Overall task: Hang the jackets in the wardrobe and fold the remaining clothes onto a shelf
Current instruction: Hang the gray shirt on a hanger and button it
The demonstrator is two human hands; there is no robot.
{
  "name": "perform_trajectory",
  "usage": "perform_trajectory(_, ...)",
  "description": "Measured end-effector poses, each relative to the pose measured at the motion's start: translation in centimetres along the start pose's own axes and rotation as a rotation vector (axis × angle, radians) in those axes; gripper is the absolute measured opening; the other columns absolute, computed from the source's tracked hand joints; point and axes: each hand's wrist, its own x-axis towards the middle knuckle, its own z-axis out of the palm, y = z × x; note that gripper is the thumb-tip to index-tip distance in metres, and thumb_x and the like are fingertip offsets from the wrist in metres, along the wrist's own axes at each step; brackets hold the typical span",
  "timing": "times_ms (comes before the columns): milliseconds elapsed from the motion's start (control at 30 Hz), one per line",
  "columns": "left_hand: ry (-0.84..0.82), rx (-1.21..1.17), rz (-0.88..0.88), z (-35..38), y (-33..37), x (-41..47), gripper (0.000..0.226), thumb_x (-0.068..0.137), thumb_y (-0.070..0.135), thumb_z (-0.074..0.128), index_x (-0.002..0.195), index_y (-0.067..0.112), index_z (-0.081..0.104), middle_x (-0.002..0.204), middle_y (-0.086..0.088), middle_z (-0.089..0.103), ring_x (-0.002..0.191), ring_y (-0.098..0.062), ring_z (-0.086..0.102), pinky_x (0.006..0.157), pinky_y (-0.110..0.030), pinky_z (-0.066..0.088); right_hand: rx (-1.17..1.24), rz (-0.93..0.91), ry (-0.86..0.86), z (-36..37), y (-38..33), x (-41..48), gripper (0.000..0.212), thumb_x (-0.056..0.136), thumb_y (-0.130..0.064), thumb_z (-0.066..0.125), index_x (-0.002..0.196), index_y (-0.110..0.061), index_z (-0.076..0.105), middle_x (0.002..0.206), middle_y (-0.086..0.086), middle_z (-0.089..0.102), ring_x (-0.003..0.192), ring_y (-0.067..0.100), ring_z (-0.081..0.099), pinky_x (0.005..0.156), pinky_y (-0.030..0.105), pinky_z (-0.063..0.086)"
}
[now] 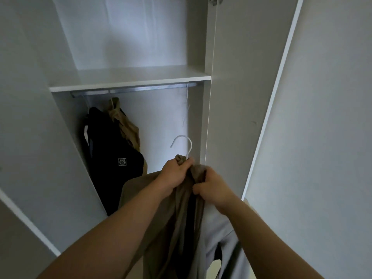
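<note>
In the lower middle of the frame the person holds a brown jacket [181, 218] on a white hanger [189, 148], in front of the open wardrobe [161, 117]. The left hand [176, 172] is closed around the collar just under the hook, so cloth and the neck of the hanger seem to be pinched together. The right hand [211, 186] grips a bunch of the cloth just beside it, a little lower. The hook is free and points up, well below the rod [132, 90] under the shelf [130, 83]. A black jacket [112, 154] already hangs at the left end of the rod, with a tan garment behind it. I think the brown jacket is soft and rather light, and it hangs loose in long folds, so it can slide off the hanger if only the cloth is held. The better place to hold is the neck of the hanger together with the collar, as the left hand does. A grey cloth [217, 238] hangs under the right arm; what it is, I cannot tell.
</note>
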Motion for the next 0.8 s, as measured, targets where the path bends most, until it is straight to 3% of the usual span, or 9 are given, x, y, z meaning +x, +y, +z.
perform_trajectory(100, 0.003, -0.011, -0.014, -0.7, 0.7, 4.6, 0.04, 0.09, 0.055, 0.066, 0.086, 0.015, 0.073, 0.084, 0.0, 0.073, 0.084, -0.016, 0.068, 0.07, -0.027, 0.049, -0.03, -0.033, -0.075, -0.9, 0.1, 5.1, 0.044, 0.072, 0.003, 0.069, 0.099, -0.032, 0.062, 0.097, -0.001, 0.071, 0.081, 0.009, 0.07, 0.065, 0.02, 0.058)
perform_trajectory(200, -0.023, -0.018, -0.012, -1.3, 1.6, 9.0, 0.042, 0.091, 0.054, 0.066, 0.084, 0.014, 0.072, 0.087, -0.005, 0.074, 0.088, -0.021, 0.07, 0.081, -0.034, 0.056, -0.093, -0.077, -0.062, -1.5, -0.4, 9.9, 0.041, 0.077, 0.001, 0.068, 0.097, -0.034, 0.061, 0.093, -0.006, 0.07, 0.08, 0.006, 0.068, 0.062, 0.012, 0.053)
perform_trajectory(333, -0.034, 0.016, 0.031, -1.9, 2.7, 14.4, 0.042, 0.092, 0.053, 0.065, 0.083, 0.012, 0.071, 0.081, -0.004, 0.073, 0.083, -0.019, 0.07, 0.078, -0.033, 0.056, -0.3, -0.196, 0.051, -1.5, -1.1, 15.8, 0.024, 0.092, -0.009, 0.061, 0.11, -0.023, 0.052, 0.088, -0.015, 0.057, 0.077, 0.004, 0.059, 0.058, 0.005, 0.044)
perform_trajectory(400, -0.05, 0.052, 0.051, -2.2, 2.9, 16.7, 0.036, 0.092, 0.054, 0.065, 0.074, 0.023, 0.068, 0.072, 0.006, 0.07, 0.078, -0.013, 0.068, 0.069, -0.026, 0.05, -0.387, -0.228, 0.113, -1.5, -1.5, 18.3, 0.022, 0.097, -0.015, 0.058, 0.116, -0.022, 0.049, 0.086, -0.018, 0.053, 0.076, 0.001, 0.054, 0.063, 0.007, 0.041)
perform_trajectory(467, -0.085, 0.078, 0.078, -2.3, 3.1, 18.8, 0.031, 0.091, 0.055, 0.065, 0.074, 0.03, 0.069, 0.071, 0.013, 0.07, 0.077, -0.006, 0.067, 0.069, -0.022, 0.046, -0.482, -0.209, 0.136, -1.7, -2.0, 20.6, 0.007, 0.099, -0.017, 0.055, 0.104, -0.021, 0.054, 0.082, -0.013, 0.054, 0.076, 0.008, 0.056, 0.071, 0.017, 0.045)
perform_trajectory(567, -0.13, 0.102, 0.142, -2.9, 3.2, 22.2, 0.017, 0.089, 0.051, 0.07, 0.077, 0.039, 0.072, 0.079, 0.02, 0.072, 0.077, 0.005, 0.067, 0.065, -0.009, 0.046, -0.546, -0.194, 0.182, -1.8, -2.4, 24.2, 0.033, 0.097, -0.008, 0.052, 0.069, -0.025, 0.048, 0.066, -0.011, 0.052, 0.06, 0.006, 0.053, 0.055, 0.011, 0.037)
perform_trajectory(633, -0.18, 0.112, 0.192, -3.8, 2.8, 24.7, 0.008, 0.086, 0.045, 0.076, 0.08, 0.043, 0.073, 0.084, 0.023, 0.072, 0.081, 0.009, 0.066, 0.066, -0.005, 0.048, -0.565, -0.163, 0.235, -1.5, -2.8, 26.4, 0.039, 0.097, -0.008, 0.052, 0.062, -0.025, 0.047, 0.062, -0.009, 0.052, 0.055, 0.004, 0.049, 0.05, 0.011, 0.035)
perform_trajectory(700, -0.219, 0.15, 0.228, -5.1, 2.1, 27.5, 0.011, 0.084, 0.041, 0.079, 0.092, 0.036, 0.072, 0.091, 0.018, 0.074, 0.089, 0.003, 0.068, 0.079, -0.012, 0.052, -0.557, -0.127, 0.286, -0.8, -3.4, 28.8, 0.027, 0.097, -0.011, 0.053, 0.072, -0.014, 0.062, 0.069, 0.001, 0.063, 0.063, 0.018, 0.06, 0.061, 0.022, 0.049)
perform_trajectory(800, -0.181, 0.309, 0.3, -7.5, 0.5, 32.0, 0.017, 0.09, 0.031, 0.074, 0.105, 0.026, 0.069, 0.101, 0.013, 0.071, 0.095, -0.004, 0.065, 0.091, -0.025, 0.052, -0.494, -0.079, 0.419, 0.9, -4.3, 32.4, 0.018, 0.096, -0.016, 0.055, 0.092, -0.011, 0.072, 0.083, 0.008, 0.069, 0.077, 0.028, 0.066, 0.072, 0.035, 0.055)
